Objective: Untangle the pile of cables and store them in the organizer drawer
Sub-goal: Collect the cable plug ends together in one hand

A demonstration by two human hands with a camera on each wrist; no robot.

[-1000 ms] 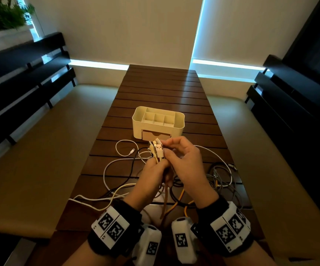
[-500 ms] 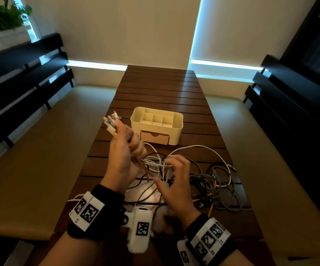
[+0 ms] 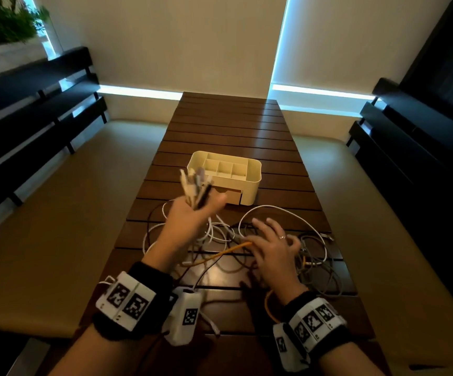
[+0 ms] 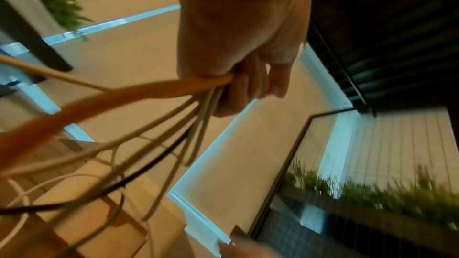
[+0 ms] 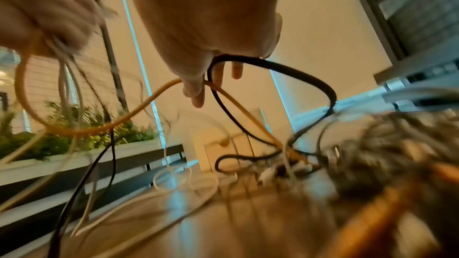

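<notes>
Left hand (image 3: 190,213) clenches a cable bundle (image 3: 196,185) raised near the organizer (image 3: 249,183); right hand (image 3: 271,248), fingers loose, touches the pile (image 3: 312,256) right of it.

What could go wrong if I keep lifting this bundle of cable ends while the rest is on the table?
The left hand grips several cable ends, and their lengths run down into the tangle; pulling higher may tighten knots. The orange cable and a black cable pass through the right hand's fingers and could snag. Taut cables might drag the organizer, whose drawer looks barely open.
</notes>
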